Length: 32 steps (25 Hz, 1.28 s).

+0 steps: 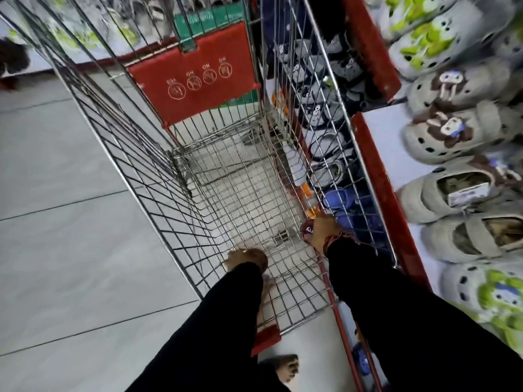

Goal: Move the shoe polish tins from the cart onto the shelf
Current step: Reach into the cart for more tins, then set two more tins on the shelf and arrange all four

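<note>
Red round metal polish tin (308,230) sits low in the wire cart (226,193), right hand (325,232) clamped over it for lifting; left hand (246,260) reaches down, grip unclear.

Pale grey floor tiles (70,171) filled the left side, crossed by thin dark joints. On the right stood red-edged shelves (380,176) stacked with grey clogs (450,137). More shoes (85,32) lay far left.
</note>
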Motion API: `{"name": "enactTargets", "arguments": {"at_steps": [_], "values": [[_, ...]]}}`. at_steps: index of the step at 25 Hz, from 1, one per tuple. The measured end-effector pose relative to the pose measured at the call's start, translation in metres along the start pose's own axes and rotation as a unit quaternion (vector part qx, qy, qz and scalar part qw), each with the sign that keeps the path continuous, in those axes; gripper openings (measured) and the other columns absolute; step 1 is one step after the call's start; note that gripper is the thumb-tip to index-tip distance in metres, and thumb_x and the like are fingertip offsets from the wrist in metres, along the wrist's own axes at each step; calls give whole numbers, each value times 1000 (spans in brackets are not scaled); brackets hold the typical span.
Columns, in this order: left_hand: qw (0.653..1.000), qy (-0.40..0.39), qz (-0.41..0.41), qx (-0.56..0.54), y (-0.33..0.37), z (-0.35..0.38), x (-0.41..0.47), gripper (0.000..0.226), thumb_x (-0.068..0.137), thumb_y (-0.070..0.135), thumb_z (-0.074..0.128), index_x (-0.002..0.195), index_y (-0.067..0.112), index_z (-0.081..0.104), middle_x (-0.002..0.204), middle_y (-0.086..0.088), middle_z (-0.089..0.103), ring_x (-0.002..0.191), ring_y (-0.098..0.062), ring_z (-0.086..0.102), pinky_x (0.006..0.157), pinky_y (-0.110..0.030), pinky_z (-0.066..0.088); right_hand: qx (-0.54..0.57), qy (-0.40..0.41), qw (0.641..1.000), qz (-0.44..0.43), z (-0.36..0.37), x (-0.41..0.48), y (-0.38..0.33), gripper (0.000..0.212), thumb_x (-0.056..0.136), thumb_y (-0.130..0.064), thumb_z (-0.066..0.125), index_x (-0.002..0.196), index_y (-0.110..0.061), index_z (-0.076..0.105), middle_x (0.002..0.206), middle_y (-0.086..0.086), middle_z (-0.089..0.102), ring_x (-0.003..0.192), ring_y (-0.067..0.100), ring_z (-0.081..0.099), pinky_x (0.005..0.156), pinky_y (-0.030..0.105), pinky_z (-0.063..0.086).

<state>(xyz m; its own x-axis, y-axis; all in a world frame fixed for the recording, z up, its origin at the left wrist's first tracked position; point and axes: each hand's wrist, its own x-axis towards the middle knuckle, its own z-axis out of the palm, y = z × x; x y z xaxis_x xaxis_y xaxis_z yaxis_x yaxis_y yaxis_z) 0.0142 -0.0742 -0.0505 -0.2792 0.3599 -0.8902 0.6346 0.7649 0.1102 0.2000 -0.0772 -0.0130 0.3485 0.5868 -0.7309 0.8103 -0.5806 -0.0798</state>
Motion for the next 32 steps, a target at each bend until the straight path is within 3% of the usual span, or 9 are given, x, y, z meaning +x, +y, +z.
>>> {"name": "enactTargets", "arguments": {"at_steps": [6, 12, 16, 18, 20, 22, 25, 29, 32], "values": [[995, 55, -2, 78, -8, 21, 22, 82, 87, 42, 62, 149, 0, 29, 147, -23, 40, 138, -32, 43, 111, -37, 40, -41, 16, 999, 14, 25, 22, 0, 49, 91, -22, 63, 134, -4, 48, 140, 18, 48, 125, 34, 56, 104, 45, 48], [992, 61, 20, 108, -2, 22, 21, 80, 89, 49, 61, 149, 2, 36, 145, -17, 46, 133, -27, 48, 95, -31, 45, -23, 9, 999, 37, 23, 26, 0, 63, 80, -28, 78, 133, -6, 51, 141, 14, 41, 122, 32, 59, 100, 41, 50], [994, 50, 71, 70, 6, 7, 6, 56, 101, 38, 43, 136, -4, 53, 137, -21, 59, 132, -36, 52, 109, -33, 43, 136, 13, 989, 48, 14, 17, -1, 50, 94, -9, 59, 139, 6, 44, 141, 25, 52, 129, 39, 53, 83, 18, 55], [995, 36, 90, -21, 11, -4, -11, 51, 99, 34, 49, 128, -6, 60, 126, -24, 66, 118, -38, 64, 101, -37, 52, 221, 37, 973, 58, 2, 3, 0, 52, 89, -15, 66, 137, -2, 52, 133, 20, 62, 122, 35, 60, 91, 28, 54], [978, 8, 122, -166, 17, -17, -37, 44, 97, 25, 56, 125, -9, 62, 111, -23, 70, 91, -35, 70, 75, -27, 62, 334, 56, 940, 50, -12, -19, -1, 51, 83, -18, 72, 132, -8, 58, 125, 15, 68, 104, 31, 69, 87, 31, 58], [941, -30, 148, -304, 23, -30, -66, 38, 96, 13, 59, 124, -12, 58, 112, -25, 66, 78, -31, 66, 48, -17, 57, 459, 77, 884, 45, -27, -48, -3, 46, 84, -15, 72, 128, -8, 58, 117, 12, 68, 77, 19, 68, 60, 19, 60], [897, -54, 212, -384, 28, -51, -118, 36, 94, 11, 62, 117, -17, 57, 127, -34, 62, 103, -38, 68, 54, -18, 59, 585, 88, 806, 22, -55, -101, -5, 43, 87, -10, 69, 127, -3, 54, 109, 12, 65, 76, 20, 66, 66, 33, 63], [846, -94, 307, -425, 27, -82, -196, 12, 95, 11, 62, 83, 8, 62, 115, -27, 68, 73, -15, 73, 57, -18, 61, 696, 129, 706, -19, -88, -180, 5, 50, 89, -4, 66, 135, 0, 47, 119, 18, 59, 98, 32, 65, 55, 27, 60], [821, -125, 351, -432, 24, -97, -254, 14, 94, 11, 63, 80, 9, 60, 105, -21, 67, 71, -14, 71, 57, -20, 62, 738, 184, 647, -57, -108, -247, 24, 45, 89, -5, 66, 131, 1, 50, 117, 16, 59, 87, 25, 65, 50, 23, 59]]}}
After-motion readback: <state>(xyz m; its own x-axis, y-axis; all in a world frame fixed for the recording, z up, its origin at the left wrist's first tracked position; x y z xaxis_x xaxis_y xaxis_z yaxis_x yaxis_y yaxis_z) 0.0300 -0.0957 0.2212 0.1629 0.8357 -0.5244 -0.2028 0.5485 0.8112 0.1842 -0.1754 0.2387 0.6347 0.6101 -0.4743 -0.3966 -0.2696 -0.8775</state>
